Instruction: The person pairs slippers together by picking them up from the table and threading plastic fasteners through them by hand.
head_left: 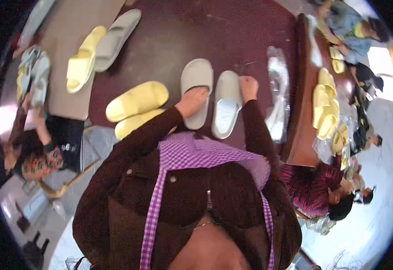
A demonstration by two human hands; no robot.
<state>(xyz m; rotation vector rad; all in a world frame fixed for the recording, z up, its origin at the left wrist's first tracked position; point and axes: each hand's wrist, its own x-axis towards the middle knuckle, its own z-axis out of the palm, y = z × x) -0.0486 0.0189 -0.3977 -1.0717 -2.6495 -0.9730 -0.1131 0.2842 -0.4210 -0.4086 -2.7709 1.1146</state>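
Two grey slippers lie side by side on the dark red table in front of me. My left hand [193, 102] is closed at the strap opening of the left grey slipper [197, 74], its fingertips partly hidden there. The right grey slipper [228, 85] has a pale, whitish insole area showing behind its strap. Against the outer side of that slipper's strap rests my right hand [249, 87], curled into a fist; whatever its fingers hold, if anything, is hidden.
A pair of yellow slippers [137, 101] lies left of my left forearm. Farther left are a yellow slipper [82, 60] and a grey slipper [118, 40]. Clear plastic wrapping [277, 94] lies to the right. Other people work at both sides, near more yellow slippers [326, 105].
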